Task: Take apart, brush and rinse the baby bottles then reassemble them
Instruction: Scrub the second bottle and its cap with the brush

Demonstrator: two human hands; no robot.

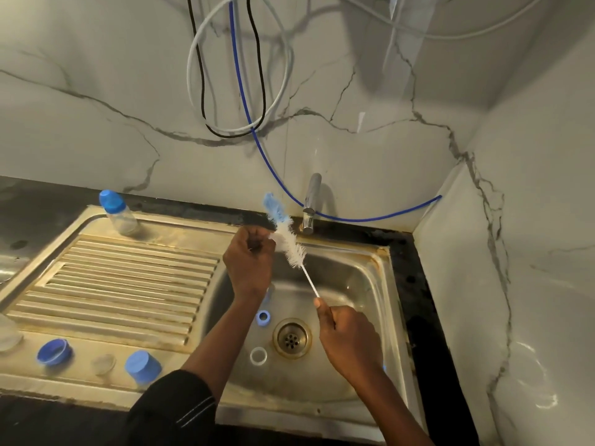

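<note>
Centrally, both hands were raised over sink basin [370, 284]. Right hand [349, 336] gripped white handle of bottle brush [289, 243], thumb along stem, brush angled up to far left. Left hand [249, 262] was curled against bristles, back toward camera; could not tell whether it held anything. Capped baby bottle [117, 217] stood upright at far left on drainboard [128, 284]. Blue ring [263, 317] and white ring [258, 356] lay in basin.

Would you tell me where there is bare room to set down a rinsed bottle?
The ribbed drainboard is bare between the capped bottle at its back and the blue caps along its front. Around the drain it is crowded: two rings lie there.
</note>
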